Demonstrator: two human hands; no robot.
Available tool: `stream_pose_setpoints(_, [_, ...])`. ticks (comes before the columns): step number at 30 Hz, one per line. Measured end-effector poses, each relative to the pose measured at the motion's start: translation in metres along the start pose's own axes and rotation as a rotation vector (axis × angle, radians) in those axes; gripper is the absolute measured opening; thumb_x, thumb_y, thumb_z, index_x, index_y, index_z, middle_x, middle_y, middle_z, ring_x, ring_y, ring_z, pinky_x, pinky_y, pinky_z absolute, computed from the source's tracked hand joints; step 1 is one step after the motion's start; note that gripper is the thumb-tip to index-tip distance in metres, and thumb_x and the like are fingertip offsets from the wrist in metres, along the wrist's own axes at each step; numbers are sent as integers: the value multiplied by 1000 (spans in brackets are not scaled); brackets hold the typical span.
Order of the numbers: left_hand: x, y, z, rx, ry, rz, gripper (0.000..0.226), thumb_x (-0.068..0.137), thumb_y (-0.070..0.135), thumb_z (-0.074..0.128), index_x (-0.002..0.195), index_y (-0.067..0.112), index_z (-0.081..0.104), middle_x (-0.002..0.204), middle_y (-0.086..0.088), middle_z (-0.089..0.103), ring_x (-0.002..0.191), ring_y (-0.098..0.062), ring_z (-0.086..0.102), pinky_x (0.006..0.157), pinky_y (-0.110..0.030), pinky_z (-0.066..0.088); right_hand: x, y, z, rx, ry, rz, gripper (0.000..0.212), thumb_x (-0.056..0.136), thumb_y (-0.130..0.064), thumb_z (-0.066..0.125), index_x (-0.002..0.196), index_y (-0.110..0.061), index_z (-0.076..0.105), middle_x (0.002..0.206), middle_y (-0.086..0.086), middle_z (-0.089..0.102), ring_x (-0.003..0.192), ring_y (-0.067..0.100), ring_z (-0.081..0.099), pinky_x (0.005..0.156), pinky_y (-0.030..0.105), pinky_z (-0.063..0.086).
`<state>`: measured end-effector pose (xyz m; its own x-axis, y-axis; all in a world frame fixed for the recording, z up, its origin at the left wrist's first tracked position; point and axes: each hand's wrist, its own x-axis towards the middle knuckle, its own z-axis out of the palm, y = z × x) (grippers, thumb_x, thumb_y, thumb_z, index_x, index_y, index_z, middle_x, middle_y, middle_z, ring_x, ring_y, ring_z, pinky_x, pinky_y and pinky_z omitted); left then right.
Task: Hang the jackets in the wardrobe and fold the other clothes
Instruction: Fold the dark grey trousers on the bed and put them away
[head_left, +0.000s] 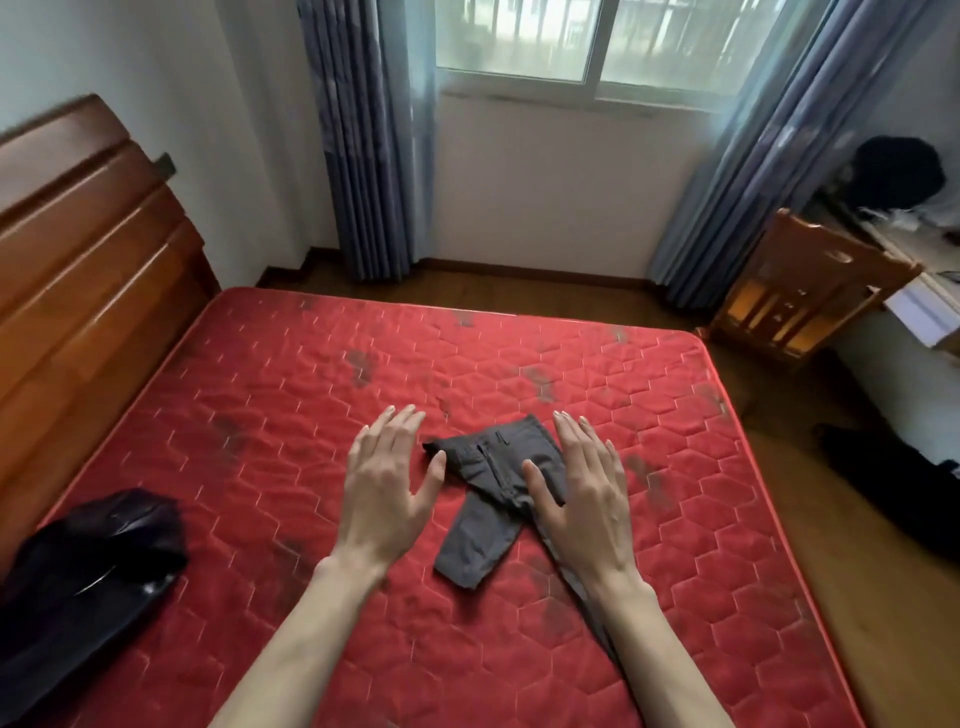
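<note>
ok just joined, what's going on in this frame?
A person stands at a bare red mattress with small grey trousers spread out on it, legs splayed, not yet folded. Both hands are open with straight fingers: the left hand is just left of the waistband, and the right hand overlaps the trousers' right side; actual contact is unclear. A dark shiny jacket lies crumpled at the mattress's near left edge, not yet hung.
</note>
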<state>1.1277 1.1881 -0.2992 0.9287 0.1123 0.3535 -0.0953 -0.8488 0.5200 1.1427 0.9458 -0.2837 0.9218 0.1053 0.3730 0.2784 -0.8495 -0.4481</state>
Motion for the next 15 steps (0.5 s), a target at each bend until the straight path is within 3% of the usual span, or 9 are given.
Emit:
stream_pose_setpoints(3, [24, -4, 36, -4, -39, -14, 58, 103, 50, 47, 150, 16, 50, 157, -1, 49, 154, -17, 31, 125, -53, 27, 23, 32, 20, -8, -20, 27, 67, 102, -57, 51, 158, -21, 38, 160, -2, 44, 153, 16, 33, 124, 49, 30])
stream_pose_setpoints(8, [46, -20, 100, -12, -70, -73, 58, 101, 49, 46, 148, 16, 54, 154, -2, 53, 153, -16, 34, 124, -52, 30, 55, 90, 62, -2, -47, 47, 67, 101, -50, 60, 157, -21, 38, 161, -1, 44, 153, 17, 33, 125, 49, 27])
stream_pose_setpoints(15, [64, -71, 198, 8, -106, -125, 56, 100, 45, 50, 148, 17, 53, 153, -1, 54, 151, -16, 36, 122, -52, 33, 87, 166, 151, 2, -109, 40, 67, 100, -52, 53, 156, -16, 42, 159, 2, 47, 153, 21, 34, 124, 51, 28])
